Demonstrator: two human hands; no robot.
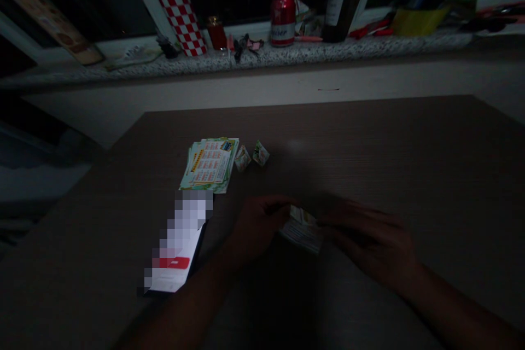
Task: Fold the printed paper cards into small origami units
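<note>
On the dark wooden table, a small printed sheet of paper [303,236] lies between my two hands, folded over along its far side. My left hand [258,227] is closed on its left edge, thumb and fingers pinching it. My right hand [375,243] holds the right edge between thumb and outstretched fingers; dim light hides the exact contact. Beyond my left hand are two small folded paper pieces [243,158], next to a loose stack of printed sheets [209,167]. A phone [176,279] with a lit, partly blurred screen lies left of my left forearm.
Behind the table [369,136] runs a speckled stone windowsill [246,64]. On it stand a red can [283,19], a red-and-white checkered bottle [184,24], a dark bottle [337,5], a small red jar [216,34] and a yellow container [420,21]. The room is dim.
</note>
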